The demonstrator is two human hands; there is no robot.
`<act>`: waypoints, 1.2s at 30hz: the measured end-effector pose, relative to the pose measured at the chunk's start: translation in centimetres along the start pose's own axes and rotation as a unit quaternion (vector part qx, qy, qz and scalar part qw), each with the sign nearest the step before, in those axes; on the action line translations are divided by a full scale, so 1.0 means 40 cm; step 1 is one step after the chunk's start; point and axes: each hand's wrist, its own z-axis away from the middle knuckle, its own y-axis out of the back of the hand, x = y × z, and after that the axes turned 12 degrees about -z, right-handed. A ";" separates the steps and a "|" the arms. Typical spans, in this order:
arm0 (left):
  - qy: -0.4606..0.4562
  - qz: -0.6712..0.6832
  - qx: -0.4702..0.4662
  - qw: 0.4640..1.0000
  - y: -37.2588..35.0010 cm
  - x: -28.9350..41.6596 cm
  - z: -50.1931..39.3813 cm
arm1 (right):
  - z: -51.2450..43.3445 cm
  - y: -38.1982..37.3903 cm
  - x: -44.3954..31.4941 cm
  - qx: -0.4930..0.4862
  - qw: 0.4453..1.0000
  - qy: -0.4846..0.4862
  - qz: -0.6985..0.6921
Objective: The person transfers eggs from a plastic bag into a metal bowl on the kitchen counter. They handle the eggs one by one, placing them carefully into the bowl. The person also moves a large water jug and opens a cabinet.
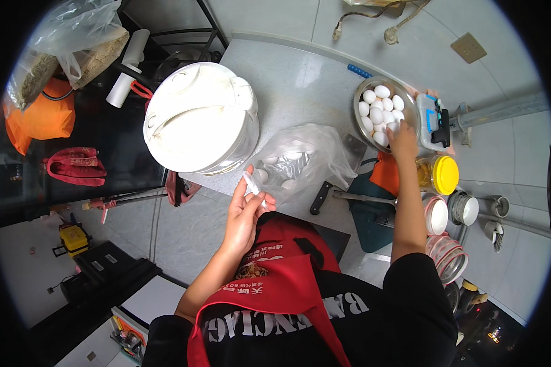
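Observation:
My left hand grips the gathered edge of a clear plastic bag, which lies on the counter with several white eggs inside. Over at the right, my right hand reaches over the near edge of a round metal bowl heaped with white eggs. Its fingertips touch an egg near the bowl's lower right; whether they grip it I cannot tell.
A large white lidded electric cooker stands left of the bag. A cleaver with a black handle lies near the counter's front edge. Right of it are a metal utensil, a yellow-lidded jar and stacked bowls.

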 end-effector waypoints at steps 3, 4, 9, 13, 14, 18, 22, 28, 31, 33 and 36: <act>-0.005 -0.003 0.007 1.000 0.004 -0.002 0.002 | 0.076 0.114 -0.205 -0.030 0.943 0.069 -0.323; -0.005 -0.006 0.007 1.000 0.007 -0.007 0.006 | 0.123 0.115 -0.263 -0.145 0.876 0.056 -0.456; -0.004 0.000 -0.021 1.000 -0.002 -0.002 0.006 | 0.295 -0.021 -0.477 -0.442 0.741 0.257 -0.434; -0.008 -0.033 -0.026 0.999 0.003 -0.030 0.008 | 0.352 -0.304 -0.479 -0.193 0.915 0.354 0.016; -0.008 -0.046 -0.027 0.999 0.009 -0.040 0.008 | 0.354 -0.330 -0.485 -0.194 0.917 0.349 0.005; -0.011 -0.050 -0.031 0.998 0.011 -0.059 0.017 | 0.369 -0.400 -0.486 -0.165 0.934 0.317 -0.008; -0.005 -0.056 -0.028 0.998 0.015 -0.055 0.016 | 0.340 -0.458 -0.471 -0.246 0.937 0.248 -0.003; -0.009 -0.040 -0.008 0.999 0.027 -0.054 0.015 | 0.376 -0.443 -0.514 -0.335 0.870 0.361 -0.041; -0.001 -0.039 0.008 0.999 0.010 -0.054 0.014 | 0.383 -0.477 -0.526 -0.333 0.874 0.341 -0.096; -0.004 -0.050 0.010 0.999 0.013 -0.061 0.011 | 0.382 -0.508 -0.534 -0.345 0.861 0.362 -0.096; -0.005 -0.045 0.011 0.999 0.009 -0.057 0.009 | 0.377 -0.524 -0.531 -0.316 0.865 0.370 -0.121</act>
